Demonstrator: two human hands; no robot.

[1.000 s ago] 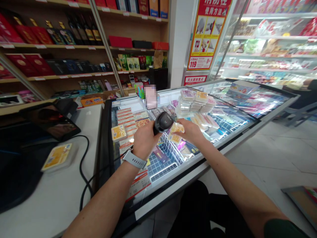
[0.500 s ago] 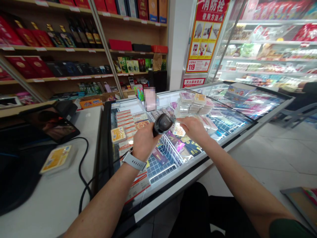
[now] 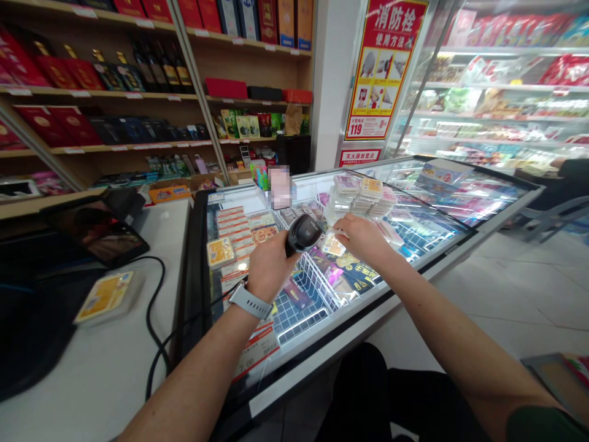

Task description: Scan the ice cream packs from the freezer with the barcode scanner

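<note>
My left hand (image 3: 270, 261), with a grey watch band on its wrist, is wrapped round the handle of a black barcode scanner (image 3: 304, 233). The scanner's head points right, towards my other hand, over the chest freezer's glass top. My right hand (image 3: 361, 238) has its fingers curled at the edge of a clear plastic food pack (image 3: 333, 244) with a white and orange label. The fingertips are partly hidden. Just behind my right hand stands a stack of similar packs (image 3: 347, 187). Another yellow-labelled pack (image 3: 221, 252) lies on the glass to the left.
A white counter (image 3: 170, 239) on the left bears a tablet (image 3: 99, 227), a yellow pack (image 3: 107, 294) and black cables (image 3: 154, 307). The chest freezer's frame (image 3: 322, 368) runs diagonally in front of me. Price tags (image 3: 232, 236) lie along its left side. Shelves of bottles stand behind.
My right index finger, stretched towards the scanner before, has drawn back and curled in with the others. The left hand and scanner have barely moved. The view has tilted up slightly.
</note>
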